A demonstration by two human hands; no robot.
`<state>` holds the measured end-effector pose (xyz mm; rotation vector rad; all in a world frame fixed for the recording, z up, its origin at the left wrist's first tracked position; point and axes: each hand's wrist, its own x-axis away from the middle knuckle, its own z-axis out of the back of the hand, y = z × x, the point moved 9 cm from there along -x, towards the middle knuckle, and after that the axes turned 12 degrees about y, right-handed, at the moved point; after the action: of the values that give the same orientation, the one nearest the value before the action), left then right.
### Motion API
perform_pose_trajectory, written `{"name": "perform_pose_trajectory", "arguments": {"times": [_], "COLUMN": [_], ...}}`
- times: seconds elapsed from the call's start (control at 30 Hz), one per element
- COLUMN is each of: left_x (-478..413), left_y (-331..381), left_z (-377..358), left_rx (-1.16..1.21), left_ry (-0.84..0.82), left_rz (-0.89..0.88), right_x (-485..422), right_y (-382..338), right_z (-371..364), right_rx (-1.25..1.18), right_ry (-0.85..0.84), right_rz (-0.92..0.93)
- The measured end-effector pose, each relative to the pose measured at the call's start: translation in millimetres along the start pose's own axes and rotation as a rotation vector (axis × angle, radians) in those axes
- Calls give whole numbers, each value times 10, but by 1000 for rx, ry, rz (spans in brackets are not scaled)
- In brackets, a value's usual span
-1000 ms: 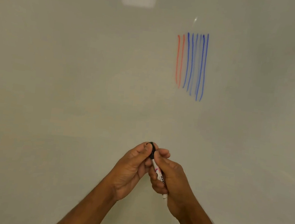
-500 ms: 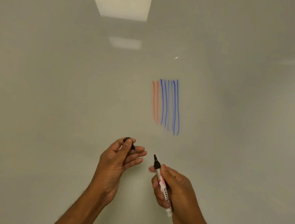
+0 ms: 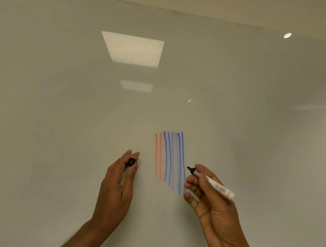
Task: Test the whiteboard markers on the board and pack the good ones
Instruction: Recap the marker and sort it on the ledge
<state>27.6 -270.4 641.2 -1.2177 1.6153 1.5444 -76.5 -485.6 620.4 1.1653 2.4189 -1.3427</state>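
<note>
A white-barrelled marker [image 3: 212,182] with a black tip is gripped in my right hand [image 3: 212,208], its uncapped tip pointing left and close to the rightmost blue line. My left hand [image 3: 118,187] pinches the black cap [image 3: 132,161] between thumb and fingertips, left of the lines. The whiteboard [image 3: 55,131] fills the view. On it stand two red test lines [image 3: 158,157] and several blue test lines [image 3: 174,161], all roughly vertical.
The board's top edge [image 3: 171,10] runs across the upper part of the view, with wall above it. Ceiling lights [image 3: 133,49] reflect in the glossy surface. The other markers and the tray are out of view.
The cap came off the marker and my hands parted. The view tilted up, losing the markers below. My right hand rose with the marker toward the blue lines.
</note>
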Motion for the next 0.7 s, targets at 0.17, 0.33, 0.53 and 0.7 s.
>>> {"name": "perform_pose_trajectory", "arguments": {"times": [0.17, 0.33, 0.53, 0.7], "left_x": [-140, -243, -248, -240], "left_y": [15, -32, -102, -107], "left_z": [-141, -346, -430, -443], "left_rx": [-97, -169, -212, -233], "left_ry": [19, 20, 49, 67], "left_rz": [-204, -392, -485, -520], "right_x": [-120, -325, -650, -802], "right_y": [-314, -435, -432, -430], "right_z": [-67, -170, -246, -310], "right_rx": [379, 429, 532, 565], "right_ry": [128, 162, 136, 102], "right_rz": [402, 591, 715, 755]}}
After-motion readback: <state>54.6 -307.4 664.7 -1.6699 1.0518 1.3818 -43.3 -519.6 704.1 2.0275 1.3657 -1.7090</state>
